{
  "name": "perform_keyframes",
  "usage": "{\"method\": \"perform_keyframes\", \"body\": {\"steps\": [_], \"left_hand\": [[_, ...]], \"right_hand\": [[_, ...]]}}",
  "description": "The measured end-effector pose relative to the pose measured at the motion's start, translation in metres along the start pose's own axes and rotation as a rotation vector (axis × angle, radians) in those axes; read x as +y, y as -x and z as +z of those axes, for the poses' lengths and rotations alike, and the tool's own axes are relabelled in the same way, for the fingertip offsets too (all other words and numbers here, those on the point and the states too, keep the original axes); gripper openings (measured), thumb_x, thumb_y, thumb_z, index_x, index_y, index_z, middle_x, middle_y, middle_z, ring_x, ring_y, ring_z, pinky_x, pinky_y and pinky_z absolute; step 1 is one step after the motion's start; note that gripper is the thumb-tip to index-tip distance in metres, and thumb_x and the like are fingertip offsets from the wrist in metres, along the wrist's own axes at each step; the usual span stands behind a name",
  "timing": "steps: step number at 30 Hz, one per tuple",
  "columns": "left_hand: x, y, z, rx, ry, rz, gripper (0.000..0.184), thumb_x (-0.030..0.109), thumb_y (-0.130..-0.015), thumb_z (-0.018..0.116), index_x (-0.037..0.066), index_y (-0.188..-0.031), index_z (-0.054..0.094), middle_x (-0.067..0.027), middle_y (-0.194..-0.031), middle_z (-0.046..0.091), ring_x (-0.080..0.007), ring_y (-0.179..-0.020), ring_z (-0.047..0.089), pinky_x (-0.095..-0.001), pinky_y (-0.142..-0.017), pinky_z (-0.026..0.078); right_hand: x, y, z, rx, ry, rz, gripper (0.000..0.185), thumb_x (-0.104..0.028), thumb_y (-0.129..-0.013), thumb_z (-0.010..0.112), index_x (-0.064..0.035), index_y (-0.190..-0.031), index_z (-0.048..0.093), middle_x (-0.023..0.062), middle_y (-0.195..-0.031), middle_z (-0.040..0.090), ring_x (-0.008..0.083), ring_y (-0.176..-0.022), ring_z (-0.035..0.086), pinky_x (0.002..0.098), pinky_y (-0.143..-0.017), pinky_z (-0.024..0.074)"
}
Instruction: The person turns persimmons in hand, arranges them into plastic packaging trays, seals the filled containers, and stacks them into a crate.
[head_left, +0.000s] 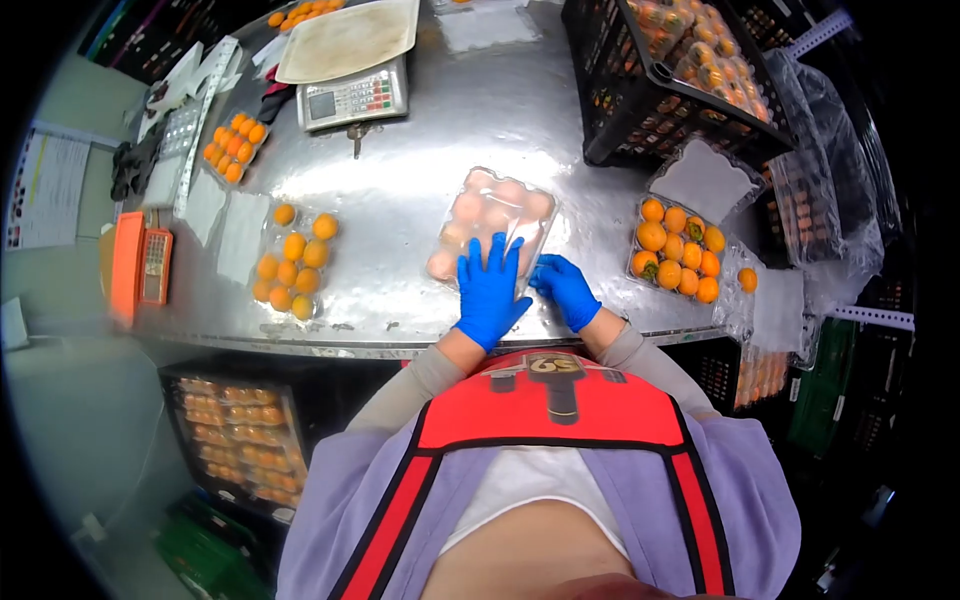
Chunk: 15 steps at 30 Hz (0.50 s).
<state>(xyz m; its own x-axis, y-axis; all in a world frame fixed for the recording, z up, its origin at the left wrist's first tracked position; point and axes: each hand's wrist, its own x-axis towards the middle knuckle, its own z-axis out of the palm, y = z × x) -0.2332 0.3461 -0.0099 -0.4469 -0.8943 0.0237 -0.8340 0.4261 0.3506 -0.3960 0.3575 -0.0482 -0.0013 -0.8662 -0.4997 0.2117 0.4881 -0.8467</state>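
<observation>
A clear plastic clamshell (505,200) of round fruit lies in front of me on the metal table, its lid down over the pale-looking fruit. My left hand (490,290), in a blue glove, rests flat on the lid's near part with fingers spread. At the pack's near right edge, my blue-gloved right hand (567,290) has its fingers curled in and pressed together on the rim. To the right sits an open clamshell (678,250) filled with orange persimmons. On the left, another open clamshell (293,265) is partly filled.
A weighing scale (352,95) stands at the back left, near a smaller fruit pack (235,147). A black crate (650,110) of packed fruit occupies the back right. One loose persimmon (747,280) lies far right. An orange object (127,268) stands at the left edge.
</observation>
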Motion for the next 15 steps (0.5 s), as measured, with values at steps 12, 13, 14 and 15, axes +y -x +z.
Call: {"method": "perform_keyframes", "body": {"steps": [12,13,14,15], "left_hand": [[-0.089,-0.017,-0.024,0.377,0.181,-0.262,0.072,0.04,-0.075,0.067,0.005,-0.132,0.042,-0.0257,-0.128,0.046,-0.0402,-0.113,0.048,-0.045,-0.095,0.04],[-0.097,-0.014,-0.024,0.191,0.434,-0.396,0.075,0.043,-0.076,0.066,0.003,-0.133,0.04,-0.0258,-0.122,0.051,-0.04,-0.109,0.052,-0.0436,-0.091,0.044],[-0.097,-0.01,-0.023,0.195,0.435,-0.393,0.075,0.043,-0.076,0.066,0.003,-0.133,0.04,-0.0258,-0.122,0.051,-0.04,-0.109,0.052,-0.0436,-0.091,0.044],[-0.091,-0.004,-0.03,0.069,0.433,-0.369,0.076,0.044,-0.076,0.067,0.002,-0.133,0.039,-0.026,-0.121,0.053,-0.0397,-0.108,0.053,-0.0428,-0.09,0.044]], "right_hand": [[-0.001,-0.026,0.001,-0.12,-0.045,0.218,0.015,-0.011,-0.087,0.054,-0.0003,-0.097,0.058,0.0097,-0.087,0.064,0.0155,-0.076,0.063,0.0256,-0.069,0.0499],[-0.008,-0.03,0.0,-0.12,-0.029,0.219,0.018,-0.011,-0.086,0.055,0.0011,-0.099,0.059,0.0081,-0.088,0.064,0.0145,-0.078,0.061,0.0251,-0.07,0.0494],[-0.02,-0.033,-0.001,-0.12,-0.027,0.213,0.018,-0.011,-0.086,0.055,0.0011,-0.099,0.059,0.0081,-0.088,0.064,0.0145,-0.078,0.061,0.0251,-0.07,0.0494],[-0.034,-0.038,-0.003,-0.089,0.005,0.087,0.023,-0.011,-0.086,0.055,0.002,-0.105,0.058,0.0073,-0.089,0.064,0.0136,-0.079,0.06,0.0247,-0.071,0.0488]]}}
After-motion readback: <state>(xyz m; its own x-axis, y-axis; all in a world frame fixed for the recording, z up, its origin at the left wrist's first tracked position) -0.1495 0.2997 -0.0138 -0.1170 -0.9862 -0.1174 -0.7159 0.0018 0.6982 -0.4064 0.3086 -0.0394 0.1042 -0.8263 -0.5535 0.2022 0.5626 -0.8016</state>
